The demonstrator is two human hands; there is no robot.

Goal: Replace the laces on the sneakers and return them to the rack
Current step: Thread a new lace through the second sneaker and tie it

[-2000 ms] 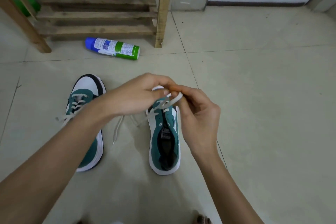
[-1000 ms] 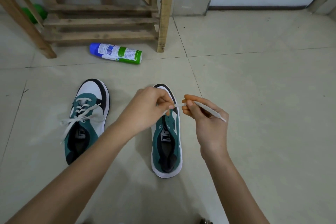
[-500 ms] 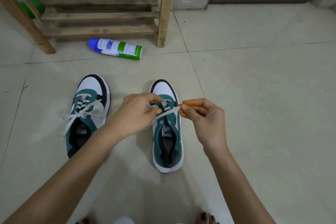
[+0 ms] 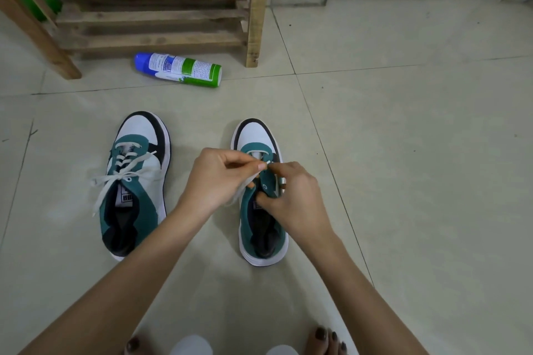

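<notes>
Your left hand [image 4: 219, 179] pinches the flat white lace [image 4: 243, 186] at its fingertips, while your right hand [image 4: 294, 199] curls round the eyelet flap of the teal, white and black sneaker [image 4: 258, 135] standing mid-way across the beige tiled floor [image 4: 403, 153]. Its laced twin sneaker [image 4: 138, 130] stands just to the left. Beyond both, a blue-and-green spray can [image 4: 178, 69] lies before the slatted wooden rack [image 4: 155, 40] at the floor's far edge.
</notes>
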